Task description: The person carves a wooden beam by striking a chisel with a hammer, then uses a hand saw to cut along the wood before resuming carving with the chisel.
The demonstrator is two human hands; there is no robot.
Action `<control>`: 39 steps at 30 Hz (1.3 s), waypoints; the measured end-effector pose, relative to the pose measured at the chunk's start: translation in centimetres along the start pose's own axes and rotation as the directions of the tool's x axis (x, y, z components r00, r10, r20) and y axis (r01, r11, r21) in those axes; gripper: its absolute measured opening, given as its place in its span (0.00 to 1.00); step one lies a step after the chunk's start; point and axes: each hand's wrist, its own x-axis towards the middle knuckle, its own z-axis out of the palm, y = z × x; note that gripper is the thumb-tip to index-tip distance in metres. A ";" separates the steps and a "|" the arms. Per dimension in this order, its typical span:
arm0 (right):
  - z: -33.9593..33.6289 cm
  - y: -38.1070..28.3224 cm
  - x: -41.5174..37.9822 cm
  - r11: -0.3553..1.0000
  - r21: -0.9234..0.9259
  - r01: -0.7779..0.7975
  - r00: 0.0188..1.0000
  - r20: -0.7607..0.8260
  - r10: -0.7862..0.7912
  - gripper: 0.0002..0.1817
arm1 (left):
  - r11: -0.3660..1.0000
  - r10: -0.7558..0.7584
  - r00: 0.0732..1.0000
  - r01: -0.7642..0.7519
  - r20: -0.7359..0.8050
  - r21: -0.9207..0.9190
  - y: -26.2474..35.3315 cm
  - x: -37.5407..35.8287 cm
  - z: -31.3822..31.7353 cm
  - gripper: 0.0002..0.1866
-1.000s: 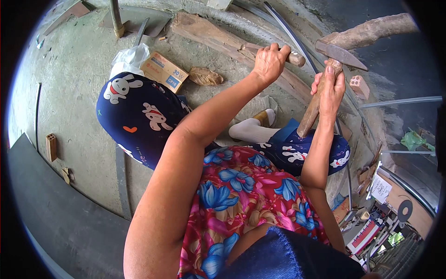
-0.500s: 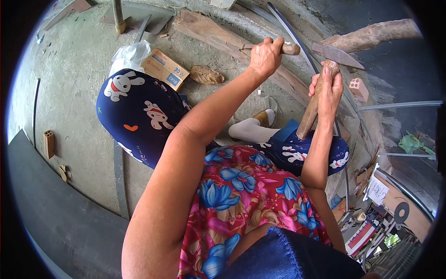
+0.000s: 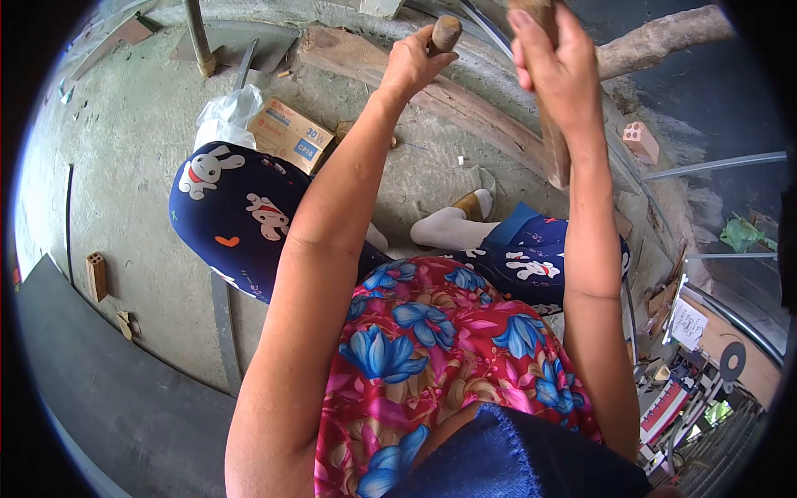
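Note:
My left hand (image 3: 408,65), at the upper middle, is closed around a chisel (image 3: 446,35); its round wooden handle end points up toward me and its blade is hidden. Below it a long wooden board (image 3: 490,129) lies on the concrete floor; whether the blade touches it cannot be seen. Up and to the right, my right hand (image 3: 564,70) grips the wooden handle of a hammer (image 3: 554,153). The handle's lower end hangs beside my wrist, and the hammer head is outside the view at the top.
A cardboard box (image 3: 286,137) and a clear plastic bag (image 3: 228,112) lie by my left knee. A rough tree branch (image 3: 664,41), a holed brick (image 3: 640,143) and metal strips (image 3: 714,166) are at right. A dark sheet (image 3: 108,390) covers the lower left floor.
Both hands have moved up and away from me, the left also leftward with the chisel. The hammer has risen, so its head has left the view.

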 end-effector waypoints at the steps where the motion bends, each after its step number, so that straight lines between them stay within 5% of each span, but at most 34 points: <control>1: 0.6 0.1 0.5 0.994 -0.098 0.039 0.999 -0.004 -0.039 0.17 | 1.000 -0.005 1.000 0.005 -0.005 -0.003 0.0 0.0 -0.2 0.24; 3: 1.8 1.1 1.7 0.951 -0.290 0.110 0.993 0.000 -0.115 0.20 | 1.000 0.000 1.000 0.000 -0.008 -0.026 -0.1 0.0 -0.2 0.24; 4: 2.4 2.1 2.3 0.902 -0.427 -0.062 0.990 0.085 0.108 0.21 | 0.999 0.011 1.000 -0.011 -0.009 -0.047 -0.2 -0.1 -0.2 0.23; 11: 1.2 -1.2 3.5 0.858 -0.499 -0.120 0.968 0.135 0.214 0.22 | 1.000 0.003 1.000 -0.003 0.008 0.004 0.6 -0.3 -0.3 0.23; 15: 1.9 0.2 2.6 0.927 -0.371 0.054 0.999 0.025 -0.048 0.21 | 1.000 0.025 1.000 -0.025 -0.019 -0.019 0.0 -0.2 -0.1 0.22; 16: 2.3 1.5 2.6 0.897 -0.441 -0.019 0.995 0.079 0.060 0.21 | 0.999 0.021 1.000 -0.021 -0.014 -0.047 -0.2 -0.2 -0.1 0.23; 19: 2.9 1.7 2.6 0.897 -0.441 0.005 0.993 0.107 0.047 0.21 | 0.997 0.018 1.000 -0.017 0.004 -0.080 0.0 0.0 -0.1 0.25; 20: 1.8 0.6 2.9 0.859 -0.376 -0.346 0.884 0.175 0.433 0.22 | 0.999 0.011 1.000 -0.010 0.009 -0.050 -0.1 0.0 -0.2 0.24; 23: 0.5 3.7 1.6 0.939 -0.245 -0.243 0.919 0.253 0.304 0.17 | 0.996 0.004 1.000 -0.004 -0.001 -0.090 -0.8 0.2 -0.1 0.23; 28: -3.5 4.1 -2.7 0.868 -0.138 -0.477 0.843 0.208 0.496 0.18 | 0.980 -0.173 0.984 0.168 -0.039 -0.107 -2.9 1.4 -0.9 0.21; 32: -7.5 6.1 -5.7 0.814 -0.084 -0.575 0.804 0.126 0.581 0.19 | 0.998 -0.037 0.993 0.042 0.110 -0.047 -1.7 1.5 -0.5 0.19; 35: -9.3 7.1 -7.4 0.780 -0.008 -0.626 0.779 0.056 0.625 0.22 | 0.889 -0.058 0.969 0.160 0.241 -0.429 0.4 1.7 0.2 0.17; 39: -10.6 8.7 -8.6 0.772 0.087 -0.629 0.774 -0.014 0.633 0.24 | 0.996 0.072 0.990 -0.066 0.118 -0.058 2.3 2.0 -1.1 0.18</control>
